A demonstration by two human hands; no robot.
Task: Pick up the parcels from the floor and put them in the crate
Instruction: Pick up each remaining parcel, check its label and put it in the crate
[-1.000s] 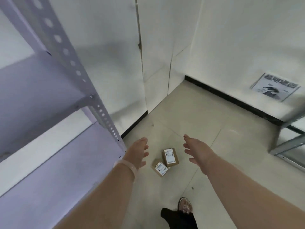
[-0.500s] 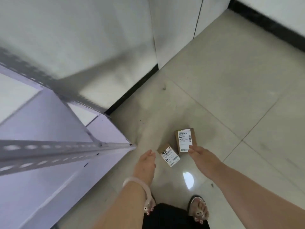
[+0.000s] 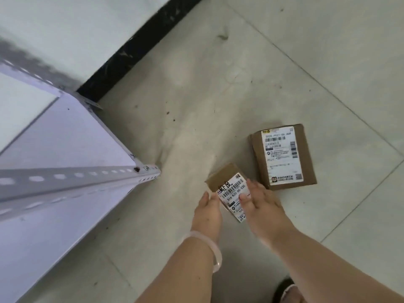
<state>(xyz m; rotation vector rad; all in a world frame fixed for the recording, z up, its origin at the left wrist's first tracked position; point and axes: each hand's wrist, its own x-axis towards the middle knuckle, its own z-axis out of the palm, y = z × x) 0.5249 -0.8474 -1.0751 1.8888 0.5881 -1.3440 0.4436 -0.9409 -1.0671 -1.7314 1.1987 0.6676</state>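
Cardboard parcel (image 3: pixel 226 178) between left hand (image 3: pixel 206 213), right hand (image 3: pixel 264 208), larger parcel (image 3: pixel 282 156) beside

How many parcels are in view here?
2. The smaller parcel sits between the left hand and right hand, both touching it; the larger parcel lies just beyond, rightward. None seems hidden.

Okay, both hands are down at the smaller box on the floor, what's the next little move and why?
Probably close both hands on the smaller parcel and lift it. The left hand meets its left edge and the right hand lies on its label, fingers straight, so neither grips yet. The larger parcel lies beside it and can wait.
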